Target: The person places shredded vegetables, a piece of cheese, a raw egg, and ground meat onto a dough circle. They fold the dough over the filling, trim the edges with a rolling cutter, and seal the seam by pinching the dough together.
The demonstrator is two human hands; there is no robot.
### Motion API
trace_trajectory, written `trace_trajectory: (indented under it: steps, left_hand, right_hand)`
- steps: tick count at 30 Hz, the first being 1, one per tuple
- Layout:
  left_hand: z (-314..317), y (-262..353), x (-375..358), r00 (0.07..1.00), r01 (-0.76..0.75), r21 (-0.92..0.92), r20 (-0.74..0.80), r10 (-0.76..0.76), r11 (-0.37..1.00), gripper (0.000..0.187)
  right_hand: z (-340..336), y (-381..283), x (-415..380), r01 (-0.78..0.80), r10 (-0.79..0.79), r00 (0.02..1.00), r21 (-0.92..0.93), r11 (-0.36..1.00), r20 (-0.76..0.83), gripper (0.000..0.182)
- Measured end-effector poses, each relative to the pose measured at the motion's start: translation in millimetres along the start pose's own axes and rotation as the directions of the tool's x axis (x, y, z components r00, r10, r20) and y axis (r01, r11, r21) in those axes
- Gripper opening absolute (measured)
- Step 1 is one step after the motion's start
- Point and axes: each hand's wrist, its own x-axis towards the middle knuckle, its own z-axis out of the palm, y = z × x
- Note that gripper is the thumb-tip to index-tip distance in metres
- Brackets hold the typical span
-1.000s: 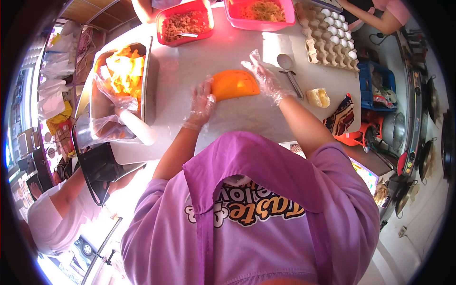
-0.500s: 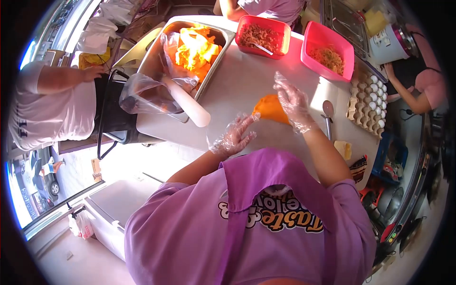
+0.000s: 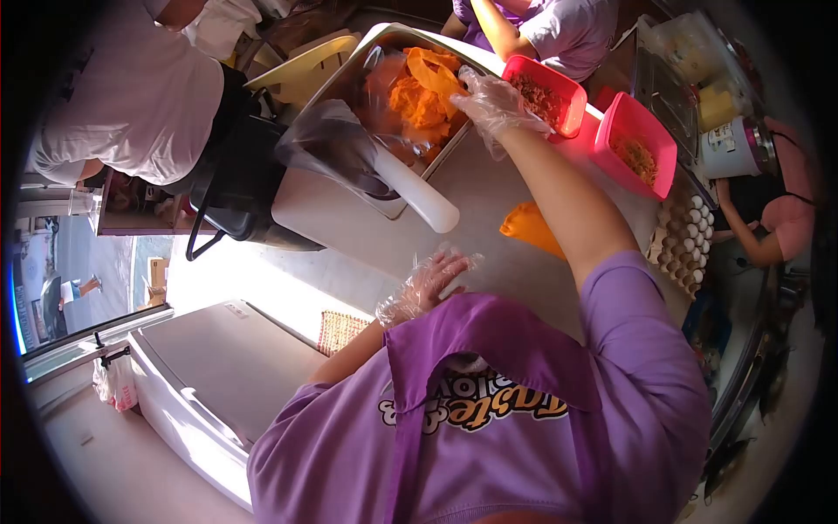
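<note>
My right hand, in a clear plastic glove, reaches to the right rim of a metal tray. Its fingertips close on the edge of soft orange dough heaped inside. My left hand, gloved too, hovers by the near table edge with loosely bent fingers apart and nothing in them. A folded orange dough piece lies on the table, partly hidden under my right forearm. A pale rolling pin rests across the tray's near side, beside a clear plastic bag.
Two red-pink tubs, one with dark filling and one with shredded filling, stand at the back right. Beyond is an egg carton. Co-workers stand at left, back and right. A white chest freezer stands behind left.
My right hand has left the folded orange piece on the table and moved forward-left to the dough in the tray. The view has shifted; my left hand stays near the table edge.
</note>
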Motion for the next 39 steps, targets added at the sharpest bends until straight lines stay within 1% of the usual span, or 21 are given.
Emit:
trace_trajectory:
  steps: [3, 5, 6, 7, 9, 10, 11, 13, 15, 17, 21, 23, 24, 26, 27, 29, 31, 33, 35, 37, 39]
  left_hand:
    - [-13.3, 0.1, -16.2, 0.994, 0.101, -0.028, 0.055, -0.099, 0.994, 0.049]
    - [-18.0, 0.1, -24.3, 0.991, 0.131, -0.037, 0.009, -0.131, 0.991, 0.048]
    - [-19.5, 0.1, -26.9, 0.992, 0.130, -0.040, 0.003, -0.130, 0.991, 0.048]
    - [-21.0, 0.2, -29.1, 0.992, 0.122, -0.055, -0.018, -0.123, 0.991, 0.047]
    - [-23.2, 0.1, -32.0, 0.992, 0.113, -0.073, -0.039, -0.116, 0.991, 0.047]
    - [-24.1, 0.0, -31.7, 0.991, 0.124, -0.069, -0.035, -0.126, 0.990, 0.047]
    - [-25.0, -0.3, -31.1, 0.990, 0.133, -0.066, -0.030, -0.135, 0.989, 0.047]
    - [-28.8, 0.4, -29.7, 0.992, 0.122, -0.069, -0.025, -0.124, 0.990, 0.047]
    - [-30.0, -0.4, -28.9, 0.994, 0.109, -0.070, -0.020, -0.111, 0.992, 0.047]
    - [-30.1, -2.3, -28.0, 0.993, 0.119, -0.059, 0.010, -0.119, 0.991, 0.046]
    - [-34.8, 3.1, -26.6, 0.994, 0.104, -0.094, -0.004, -0.105, 0.990, 0.044]
    - [-39.8, 8.6, -22.6, 0.994, 0.077, -0.230, -0.053, -0.091, 0.970, 0.040]
    - [-43.3, 8.4, -20.4, 0.995, 0.076, -0.231, -0.052, -0.090, 0.970, 0.040]
    - [-56.4, 10.4, -10.8, 0.985, 0.143, -0.520, -0.011, -0.174, 0.842, 0.038]
    - [-62.5, 13.9, -6.1, 0.985, 0.142, -0.519, -0.011, -0.173, 0.843, 0.038]
    - [-89.5, 39.7, 13.2, 0.979, 0.084, -0.742, -0.062, -0.192, 0.665, 0.033]
    - [-106.7, 51.0, 24.3, 0.982, 0.060, -0.764, -0.069, -0.174, 0.642, 0.031]
    - [-116.3, 57.6, 34.1, 0.975, 0.067, -0.776, -0.084, -0.208, 0.627, 0.030]
    - [-119.5, 62.4, 45.7, 0.977, 0.033, -0.759, -0.111, -0.180, 0.651, 0.032]
    - [-114.7, 64.5, 60.0, 0.940, -0.066, -0.865, -0.221, -0.260, 0.497, 0.037]
    - [-113.8, 59.4, 76.6, 0.931, -0.030, -0.882, -0.196, -0.309, 0.470, 0.040]
  right_hand:
    - [-7.2, -8.5, -3.5, -0.026, 0.026, 0.999, -0.014, 1.000, 0.018, 0.040]
    - [-3.5, -7.7, 0.6, -0.223, 0.225, 0.974, 0.172, 0.960, 0.005, 0.035]
    - [-1.3, -6.5, 7.8, -0.210, 0.215, 0.976, 0.118, 0.971, -0.037, 0.025]
    - [-0.9, -1.7, 17.3, -0.206, 0.211, 0.977, 0.114, 0.972, -0.038, 0.025]
    - [-1.7, 8.0, 30.1, -0.005, 0.004, 1.000, 0.076, 0.997, 0.009, 0.020]
    - [-14.1, 0.5, 22.5, -0.172, 0.125, 0.981, 0.358, 0.918, 0.149, 0.018]
    - [-11.1, 2.5, 25.8, -0.173, 0.127, 0.981, 0.354, 0.919, 0.149, 0.018]
    - [-9.2, 0.0, 29.7, -0.176, 0.040, 0.982, 0.803, 0.570, 0.186, 0.017]
    - [-13.8, -9.4, 26.0, -0.244, 0.088, 0.968, 0.817, 0.522, 0.234, 0.020]
    - [-18.9, -21.5, 20.7, -0.294, 0.164, 0.955, 0.870, 0.395, 0.248, 0.020]
    - [-18.3, -26.8, 21.8, -0.271, 0.169, 0.961, 0.882, 0.385, 0.221, 0.019]
    - [-17.7, -29.1, 26.6, -0.265, 0.146, 0.962, 0.909, 0.323, 0.229, 0.020]
    - [-18.3, -29.6, 29.3, -0.265, 0.147, 0.962, 0.908, 0.323, 0.228, 0.020]
    - [-22.0, -31.1, 34.3, -0.243, 0.082, 0.970, 0.946, 0.217, 0.231, 0.023]
    - [-24.5, -31.3, 36.5, -0.241, 0.082, 0.970, 0.946, 0.216, 0.229, 0.023]
    - [-29.7, -28.7, 41.5, -0.178, -0.135, 0.969, 0.966, 0.190, 0.205, 0.026]
    - [-42.0, -33.6, 35.3, -0.181, -0.150, 0.964, 0.955, 0.235, 0.220, 0.026]
    - [-54.9, -41.6, 20.4, -0.098, -0.231, 0.964, 0.982, 0.159, 0.133, 0.020]
    - [-67.6, -47.3, -3.2, -0.118, -0.236, 0.958, 0.974, 0.194, 0.163, 0.022]
    - [-75.4, -45.8, -23.5, -0.073, -0.228, 0.964, 0.959, 0.275, 0.139, 0.024]
    - [-72.5, -38.3, -38.6, -0.058, -0.287, 0.950, 0.972, 0.229, 0.124, 0.027]
